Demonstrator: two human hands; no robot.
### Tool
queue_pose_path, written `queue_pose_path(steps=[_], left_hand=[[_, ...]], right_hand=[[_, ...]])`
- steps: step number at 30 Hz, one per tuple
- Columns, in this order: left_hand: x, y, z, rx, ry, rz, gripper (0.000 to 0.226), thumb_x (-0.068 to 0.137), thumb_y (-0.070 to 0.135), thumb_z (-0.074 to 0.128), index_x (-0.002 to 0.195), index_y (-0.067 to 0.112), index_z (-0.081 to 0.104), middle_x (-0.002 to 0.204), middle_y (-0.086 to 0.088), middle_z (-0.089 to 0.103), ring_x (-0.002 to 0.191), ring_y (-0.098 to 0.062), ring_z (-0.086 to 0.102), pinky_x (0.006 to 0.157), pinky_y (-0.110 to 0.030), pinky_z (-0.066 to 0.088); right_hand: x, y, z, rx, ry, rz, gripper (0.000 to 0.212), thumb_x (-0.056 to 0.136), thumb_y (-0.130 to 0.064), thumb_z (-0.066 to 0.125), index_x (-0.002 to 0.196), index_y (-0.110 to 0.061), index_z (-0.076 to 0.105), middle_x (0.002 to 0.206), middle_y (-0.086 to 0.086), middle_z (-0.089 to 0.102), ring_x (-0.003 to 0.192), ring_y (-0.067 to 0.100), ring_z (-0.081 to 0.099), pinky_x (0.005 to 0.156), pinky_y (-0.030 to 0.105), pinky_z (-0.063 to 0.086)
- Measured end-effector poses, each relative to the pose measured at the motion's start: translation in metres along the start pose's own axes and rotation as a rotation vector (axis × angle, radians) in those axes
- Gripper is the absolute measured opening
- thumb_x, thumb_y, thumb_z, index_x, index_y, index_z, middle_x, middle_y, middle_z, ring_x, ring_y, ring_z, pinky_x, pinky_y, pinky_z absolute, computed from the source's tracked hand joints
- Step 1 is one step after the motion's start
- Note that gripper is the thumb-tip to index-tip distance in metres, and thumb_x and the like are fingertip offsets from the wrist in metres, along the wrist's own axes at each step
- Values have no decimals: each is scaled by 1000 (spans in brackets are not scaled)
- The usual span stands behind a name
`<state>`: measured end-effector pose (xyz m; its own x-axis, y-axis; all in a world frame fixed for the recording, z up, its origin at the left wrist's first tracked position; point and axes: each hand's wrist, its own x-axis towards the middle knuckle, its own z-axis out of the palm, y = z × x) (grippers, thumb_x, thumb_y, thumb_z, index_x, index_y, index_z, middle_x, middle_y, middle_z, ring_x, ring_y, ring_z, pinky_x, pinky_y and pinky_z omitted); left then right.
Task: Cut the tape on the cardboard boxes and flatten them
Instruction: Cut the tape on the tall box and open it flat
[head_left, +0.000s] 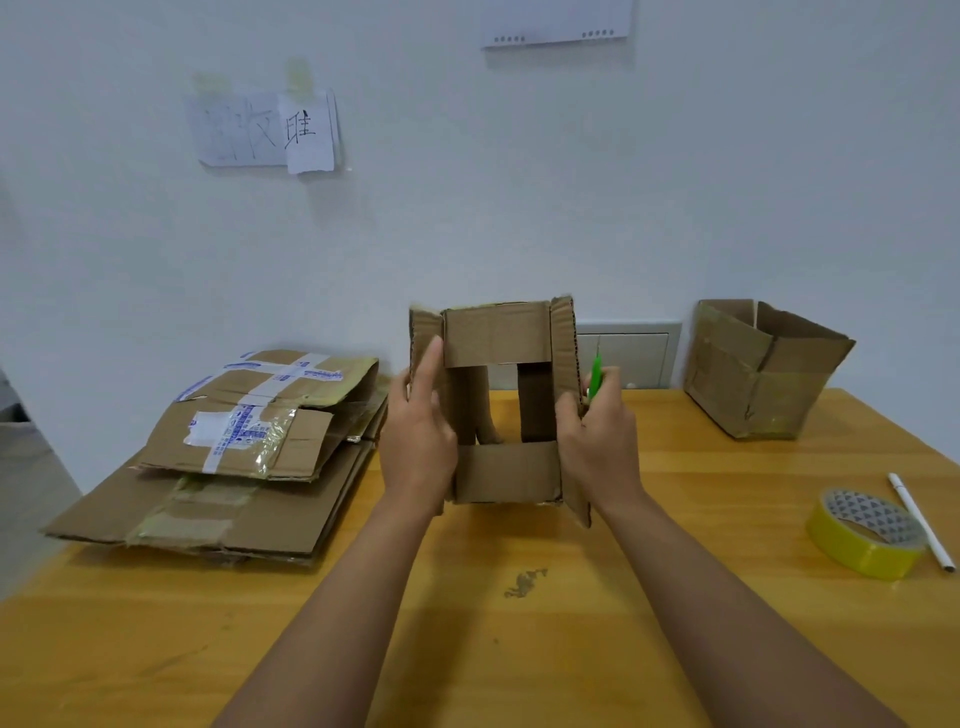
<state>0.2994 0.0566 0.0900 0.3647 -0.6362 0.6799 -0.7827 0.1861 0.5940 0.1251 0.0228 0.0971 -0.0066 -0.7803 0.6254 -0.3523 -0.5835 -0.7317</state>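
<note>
A small brown cardboard box (498, 338) stands on its side in the middle of the table, its open end toward me with flaps spread. My left hand (418, 436) holds the left flap, thumb along its inner face. My right hand (600, 441) grips the right flap edge and also holds a green cutter (595, 378) that points up beside the box. I can see through the box to the wall behind.
A stack of flattened taped boxes (234, 467) lies at the left of the wooden table (519, 649). An open box (763, 369) stands at the back right. A yellow tape roll (865, 540) and a white pen (919, 519) lie at the right edge.
</note>
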Motion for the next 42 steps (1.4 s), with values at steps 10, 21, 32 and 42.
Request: queue_pose_path(steps=[10,21,32,42], left_hand=[[-8,-15,7,392,64,147,88,83,20,78,154,27,27,155,-24,23,140,-39,32,107,-50,41],[28,-11,0,725,-157,4,113,85,64,59,155,11,-12,147,-10,41,134,-26,44,113,-40,26],[27,-14,-5,398,-145,-182,52,105,35,26,152,12,25,108,-13,62,89,-31,59,66,-39,40],[16,-21,-9,164,-47,-325,45,107,29,27,147,10,33,71,3,53,67,-18,54,60,-35,41]], right_hand=[[14,-14,5,-474,33,-411,19,90,-19,47,101,-11,34,68,13,61,41,20,42,35,21,26],[22,-33,13,-529,-479,-360,33,98,-22,45,125,-6,36,93,15,62,66,25,48,54,36,37],[28,-2,6,-583,28,-110,70,81,-55,69,123,-8,37,119,13,54,113,31,53,93,47,50],[14,36,17,-335,-36,358,73,73,-57,76,104,-24,18,103,1,47,83,18,53,60,35,50]])
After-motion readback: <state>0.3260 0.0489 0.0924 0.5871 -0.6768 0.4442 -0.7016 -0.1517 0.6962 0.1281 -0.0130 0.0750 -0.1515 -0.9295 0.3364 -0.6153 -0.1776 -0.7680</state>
